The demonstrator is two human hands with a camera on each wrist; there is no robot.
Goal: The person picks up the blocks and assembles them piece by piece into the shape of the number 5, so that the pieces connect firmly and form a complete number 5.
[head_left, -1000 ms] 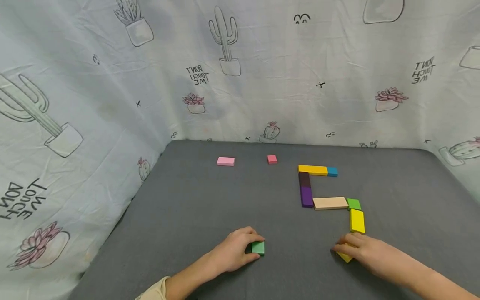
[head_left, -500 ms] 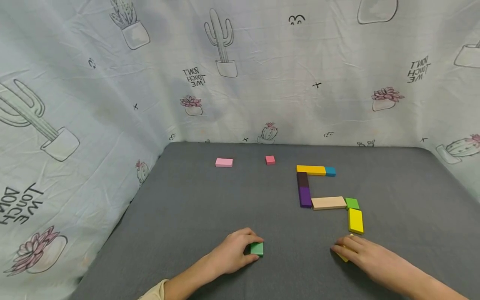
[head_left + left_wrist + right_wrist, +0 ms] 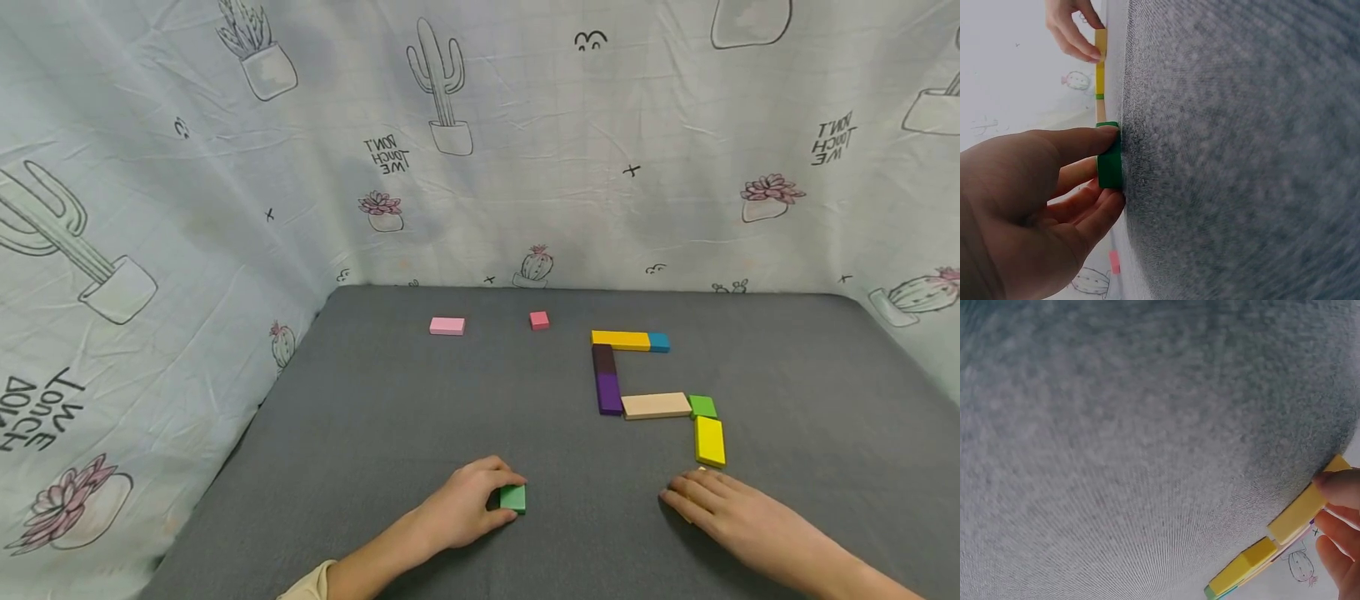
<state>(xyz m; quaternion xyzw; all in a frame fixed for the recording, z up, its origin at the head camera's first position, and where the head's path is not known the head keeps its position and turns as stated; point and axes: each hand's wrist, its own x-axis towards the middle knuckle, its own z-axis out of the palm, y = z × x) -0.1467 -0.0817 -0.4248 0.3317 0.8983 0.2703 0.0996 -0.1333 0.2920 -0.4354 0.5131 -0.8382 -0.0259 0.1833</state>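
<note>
My left hand (image 3: 467, 507) grips a small green block (image 3: 513, 499) between thumb and fingers, low over the grey cloth. In the left wrist view the green block (image 3: 1109, 164) stands on the cloth with the thumb at one end. My right hand (image 3: 742, 517) pinches a yellow-orange block (image 3: 1300, 515), which its fingers mostly cover in the head view. Close beyond that block lies a bright yellow block (image 3: 709, 441), end toward it. This one joins a light green block (image 3: 702, 407) and a beige block (image 3: 656, 406) in a winding row.
The row runs on through a purple block (image 3: 609, 394), a dark brown one (image 3: 603, 358), an orange one (image 3: 620, 340) and a blue one (image 3: 658, 342). A pink block (image 3: 447, 326) and a red block (image 3: 539, 321) lie apart near the back. Printed cloth walls (image 3: 525, 192) enclose the table.
My right fingers have flattened forward over the yellow-orange block, hiding more of it. The left hand keeps its grip on the green block. The head view has shifted slightly.
</note>
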